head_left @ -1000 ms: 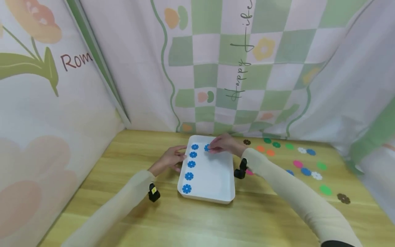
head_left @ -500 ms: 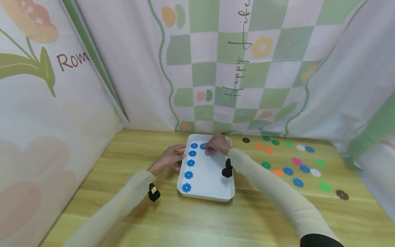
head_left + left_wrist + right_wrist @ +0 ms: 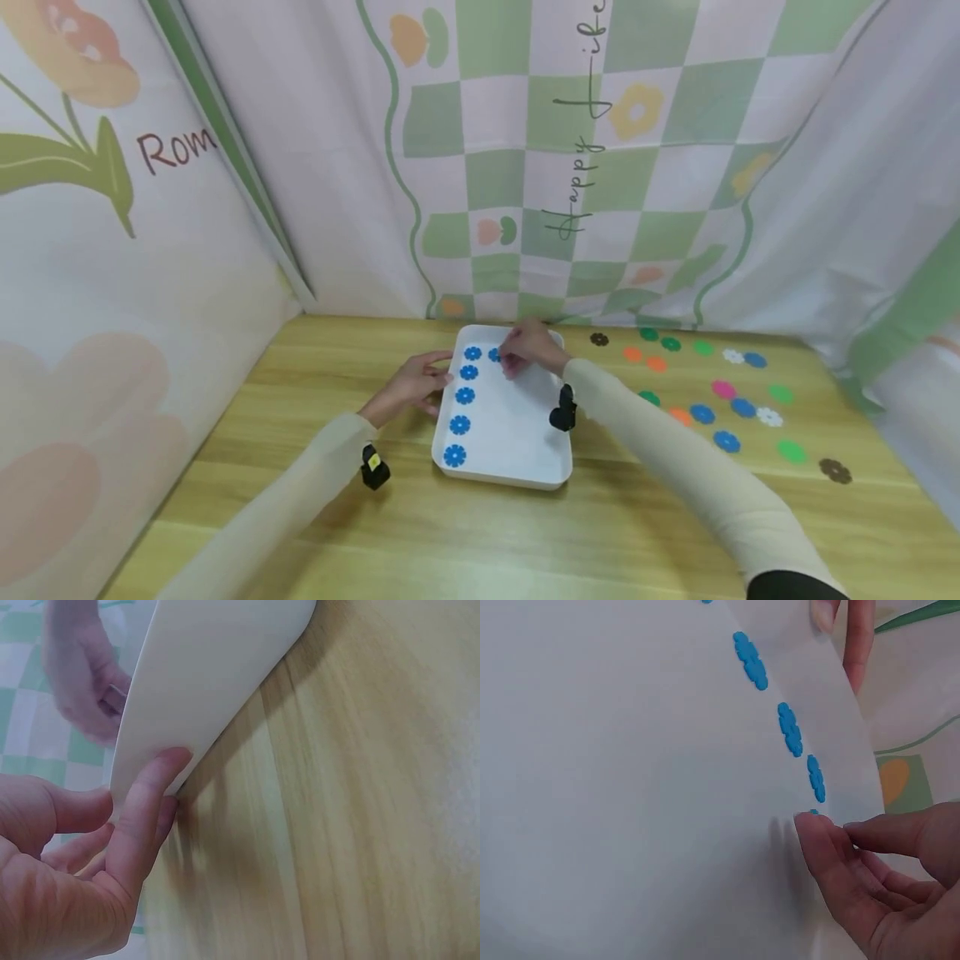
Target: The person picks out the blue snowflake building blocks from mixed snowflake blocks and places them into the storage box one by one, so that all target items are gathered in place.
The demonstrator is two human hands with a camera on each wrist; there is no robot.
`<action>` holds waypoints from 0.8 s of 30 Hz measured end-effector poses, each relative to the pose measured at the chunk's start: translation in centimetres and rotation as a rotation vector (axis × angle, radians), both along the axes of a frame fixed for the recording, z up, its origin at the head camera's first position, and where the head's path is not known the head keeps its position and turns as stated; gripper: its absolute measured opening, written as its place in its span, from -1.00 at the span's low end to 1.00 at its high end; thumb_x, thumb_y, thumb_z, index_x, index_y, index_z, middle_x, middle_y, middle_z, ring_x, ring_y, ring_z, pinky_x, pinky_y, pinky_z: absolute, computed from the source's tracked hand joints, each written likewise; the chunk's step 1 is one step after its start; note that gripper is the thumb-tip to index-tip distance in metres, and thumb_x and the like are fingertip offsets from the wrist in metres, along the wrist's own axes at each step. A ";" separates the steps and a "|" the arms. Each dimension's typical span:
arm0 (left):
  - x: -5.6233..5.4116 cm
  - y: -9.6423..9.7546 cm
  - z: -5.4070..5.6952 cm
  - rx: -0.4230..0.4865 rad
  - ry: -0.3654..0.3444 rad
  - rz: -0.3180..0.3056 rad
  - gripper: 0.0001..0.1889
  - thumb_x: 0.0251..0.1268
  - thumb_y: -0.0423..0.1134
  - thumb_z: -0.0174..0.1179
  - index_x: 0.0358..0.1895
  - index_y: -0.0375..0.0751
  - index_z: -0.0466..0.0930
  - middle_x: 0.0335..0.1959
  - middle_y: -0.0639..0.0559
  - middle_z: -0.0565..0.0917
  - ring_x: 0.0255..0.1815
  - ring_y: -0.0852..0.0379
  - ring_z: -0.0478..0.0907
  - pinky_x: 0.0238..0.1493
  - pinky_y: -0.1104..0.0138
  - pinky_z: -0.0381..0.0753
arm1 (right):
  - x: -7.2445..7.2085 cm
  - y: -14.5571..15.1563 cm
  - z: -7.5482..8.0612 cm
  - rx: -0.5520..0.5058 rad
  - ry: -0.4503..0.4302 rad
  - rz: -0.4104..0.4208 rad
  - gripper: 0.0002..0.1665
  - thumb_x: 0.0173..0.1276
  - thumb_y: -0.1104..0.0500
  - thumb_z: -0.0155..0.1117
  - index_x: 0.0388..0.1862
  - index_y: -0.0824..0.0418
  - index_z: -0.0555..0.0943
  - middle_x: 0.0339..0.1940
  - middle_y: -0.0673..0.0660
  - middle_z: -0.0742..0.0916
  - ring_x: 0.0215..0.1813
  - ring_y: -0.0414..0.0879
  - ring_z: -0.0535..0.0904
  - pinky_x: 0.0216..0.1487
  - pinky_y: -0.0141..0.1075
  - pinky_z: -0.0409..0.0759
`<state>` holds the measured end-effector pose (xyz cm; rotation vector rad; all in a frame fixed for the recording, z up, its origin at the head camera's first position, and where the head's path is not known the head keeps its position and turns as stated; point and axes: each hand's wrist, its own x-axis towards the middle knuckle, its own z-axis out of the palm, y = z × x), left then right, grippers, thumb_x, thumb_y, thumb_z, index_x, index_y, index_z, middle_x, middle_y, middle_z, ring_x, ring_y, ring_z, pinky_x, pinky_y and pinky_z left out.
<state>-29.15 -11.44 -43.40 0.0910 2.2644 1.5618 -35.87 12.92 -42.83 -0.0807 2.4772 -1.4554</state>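
A white tray (image 3: 517, 450) lies on the wooden table, with several blue flower-shaped discs (image 3: 465, 396) in a column along its left side. The left hand (image 3: 408, 385) rests at the tray's left edge; in the left wrist view its fingers (image 3: 139, 817) lie against the outer wall and another fingertip meets the rim. Inside the far end of the tray, the right hand (image 3: 531, 346) pinches a blue disc (image 3: 494, 355) beside the top of the column. Its fingertips cover part of that disc. In the right wrist view the bent fingers (image 3: 832, 862) come together low over the tray floor.
Loose flower-shaped discs lie right of the tray: blue (image 3: 727, 441), orange (image 3: 657, 364), pink (image 3: 723, 389), white (image 3: 769, 417), green (image 3: 791, 452) and brown (image 3: 836, 471). A printed curtain (image 3: 585, 183) hangs behind the table, and another (image 3: 67, 333) stands at the left.
The right hand has shifted left with the blue disc, bringing it closer to the column, then eased slightly back right while the disc stays put. The left hand keeps its place.
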 end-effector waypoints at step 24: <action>0.1 0.3 0.2 -0.040 0.008 0.005 -0.42 0.64 -0.29 0.11 0.62 -0.15 0.26 0.42 -0.40 0.50 0.02 -0.13 0.73 -0.35 0.23 0.85 | 0.4 10.4 3.1 -0.144 0.198 0.105 -0.64 0.58 0.21 0.27 0.16 0.48 0.53 0.00 0.46 0.68 -0.09 0.15 0.73 0.07 0.15 0.81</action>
